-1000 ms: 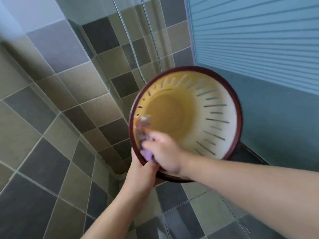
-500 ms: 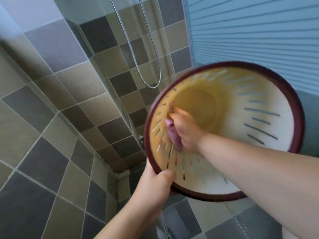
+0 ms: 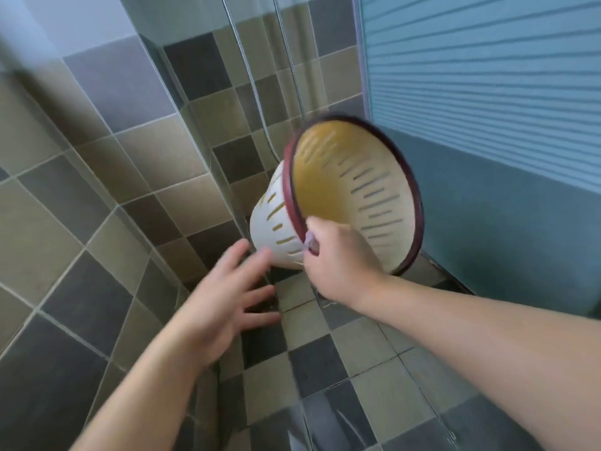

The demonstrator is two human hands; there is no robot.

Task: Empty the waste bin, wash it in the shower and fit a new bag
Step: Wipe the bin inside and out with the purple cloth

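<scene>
A: Where is the bin [image 3: 354, 196]?
B: In the air inside the tiled shower, tipped on its side, mouth toward the camera.
A: Who has it?
B: The right hand [image 3: 341, 258] grips its dark red rim, fingers curled, a purple cloth [image 3: 310, 244] pinched there too.
A: And the left hand [image 3: 224, 304]?
B: Just below the bin, fingers spread, holding nothing; contact unclear.
</scene>
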